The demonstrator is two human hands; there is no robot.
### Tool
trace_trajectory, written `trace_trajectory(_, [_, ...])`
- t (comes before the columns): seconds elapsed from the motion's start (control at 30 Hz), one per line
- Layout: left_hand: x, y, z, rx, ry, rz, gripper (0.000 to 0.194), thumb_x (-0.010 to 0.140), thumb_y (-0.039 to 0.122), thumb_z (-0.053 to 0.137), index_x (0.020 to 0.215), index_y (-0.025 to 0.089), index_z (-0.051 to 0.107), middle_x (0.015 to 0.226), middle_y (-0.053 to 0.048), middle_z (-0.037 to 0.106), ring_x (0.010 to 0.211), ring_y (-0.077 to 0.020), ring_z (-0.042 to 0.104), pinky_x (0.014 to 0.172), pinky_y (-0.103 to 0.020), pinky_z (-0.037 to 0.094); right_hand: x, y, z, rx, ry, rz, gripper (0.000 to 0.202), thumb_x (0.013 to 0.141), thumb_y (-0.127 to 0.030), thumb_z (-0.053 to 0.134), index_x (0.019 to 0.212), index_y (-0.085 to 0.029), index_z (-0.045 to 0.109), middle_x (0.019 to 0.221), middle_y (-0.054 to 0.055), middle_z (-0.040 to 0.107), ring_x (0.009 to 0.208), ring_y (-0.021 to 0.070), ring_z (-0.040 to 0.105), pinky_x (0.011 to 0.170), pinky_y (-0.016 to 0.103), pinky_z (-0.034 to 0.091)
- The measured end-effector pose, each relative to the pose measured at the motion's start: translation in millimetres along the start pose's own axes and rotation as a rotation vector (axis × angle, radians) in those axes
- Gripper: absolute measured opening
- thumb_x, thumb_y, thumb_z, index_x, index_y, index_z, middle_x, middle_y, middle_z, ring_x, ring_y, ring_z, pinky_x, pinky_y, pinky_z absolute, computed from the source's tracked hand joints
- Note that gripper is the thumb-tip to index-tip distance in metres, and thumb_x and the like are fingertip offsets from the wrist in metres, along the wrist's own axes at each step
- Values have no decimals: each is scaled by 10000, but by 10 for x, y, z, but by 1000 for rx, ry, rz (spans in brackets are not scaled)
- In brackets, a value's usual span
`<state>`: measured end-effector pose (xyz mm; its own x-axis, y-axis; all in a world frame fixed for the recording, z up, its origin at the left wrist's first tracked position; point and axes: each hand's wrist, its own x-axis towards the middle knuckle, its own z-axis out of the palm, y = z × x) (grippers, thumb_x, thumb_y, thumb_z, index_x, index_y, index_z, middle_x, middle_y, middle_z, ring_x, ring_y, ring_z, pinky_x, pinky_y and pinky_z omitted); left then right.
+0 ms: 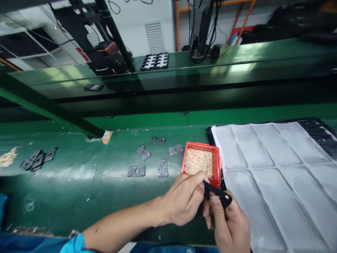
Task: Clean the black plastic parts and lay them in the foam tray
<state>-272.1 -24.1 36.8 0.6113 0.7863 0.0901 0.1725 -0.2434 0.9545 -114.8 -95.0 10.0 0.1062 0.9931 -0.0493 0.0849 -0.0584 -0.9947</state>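
A small black plastic part [217,194] is held between both hands, tilted down to the right. My left hand [185,198] pinches its upper left end, just in front of the red bin. My right hand [228,223] grips its lower right end with thumb and fingers. Small brass-coloured pieces [199,161] lie in the red bin [216,165]. Left of the bin, several flat dark parts, among them one dark plate [136,171], are spread on the green table [110,196].
At the right stands a black tray [318,137] with a white compartmented sheet [265,175] over it. More dark parts [38,160] are piled far left. A green post [65,114] slants across the left. Behind are a raised shelf and a small tray [154,61].
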Motion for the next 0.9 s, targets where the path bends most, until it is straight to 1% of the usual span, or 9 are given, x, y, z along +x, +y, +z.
trace_trajectory(0.1, [191, 24, -80, 49, -50, -29, 264, 1121, 311, 314, 960, 216, 500, 764, -37, 710, 723, -179, 634, 757, -312, 482, 135, -55, -88, -43, 60, -1, 402, 1110, -437, 538, 771, -223, 575, 602, -42, 544, 453, 98, 507, 458, 211, 431])
trace_trajectory(0.2, [385, -1, -158, 89, -35, -63, 278, 1110, 427, 444, 998, 201, 563, 765, -20, 678, 692, -168, 591, 676, -292, 439, 286, -86, -156, -86, 72, -27, 377, 1104, -455, 543, 811, -221, 584, 620, -36, 578, 473, 106, 541, 466, 210, 453])
trace_trajectory(0.33, [558, -85, -226, 91, -61, -2, 308, 1103, 389, 497, 880, 196, 585, 837, -25, 675, 800, -161, 598, 770, -282, 447, 446, -82, -231, -262, 89, -161, 336, 1124, -410, 478, 876, -222, 602, 663, -22, 624, 539, 124, 608, 517, 219, 491])
trace_trajectory(0.4, [577, -112, -243, 105, -44, -23, 325, 1107, 374, 482, 856, 193, 583, 868, -33, 670, 826, -163, 607, 782, -283, 447, 488, -64, -287, -373, 157, -232, 232, 1113, -364, 508, 992, -218, 642, 803, 13, 695, 673, 146, 682, 609, 236, 544])
trace_trajectory(0.47, [560, -114, -250, 78, -35, -95, 324, 1114, 384, 454, 874, 197, 565, 851, -27, 674, 789, -158, 620, 752, -278, 451, 513, -42, -356, -447, 240, -310, 133, 1086, -311, 574, 1141, -221, 654, 1002, 54, 733, 857, 177, 726, 743, 273, 587])
trace_trajectory(0.57, [514, -80, -236, 27, -82, -186, 323, 1125, 405, 400, 875, 219, 483, 714, 19, 629, 651, -141, 589, 678, -272, 434, 548, -38, -445, -502, 272, -473, 167, 1051, -180, 625, 1210, -227, 647, 1115, 67, 724, 1017, 195, 719, 899, 316, 586])
trace_trajectory(0.63, [488, -50, -214, 73, -89, -195, 317, 1122, 412, 396, 864, 232, 435, 673, 42, 554, 602, -137, 518, 631, -278, 389, 575, -62, -474, -530, 241, -584, 208, 1028, -88, 625, 1179, -229, 652, 1078, 51, 727, 1015, 184, 720, 926, 316, 587])
trace_trajectory(0.7, [465, -22, -187, 152, -70, -170, 300, 1117, 407, 399, 869, 239, 414, 709, 39, 511, 628, -145, 472, 620, -290, 351, 596, -92, -481, -559, 228, -647, 244, 1007, -30, 624, 1139, -232, 660, 1049, 43, 731, 994, 180, 727, 909, 317, 602])
trace_trajectory(0.9, [419, 78, -159, 178, -49, -130, 246, 1112, 338, 374, 883, 248, 372, 746, 35, 497, 644, -151, 430, 621, -311, 333, 598, -123, -461, -605, 225, -690, 314, 990, 11, 636, 1167, -240, 702, 1099, 60, 752, 1024, 200, 743, 883, 345, 629])
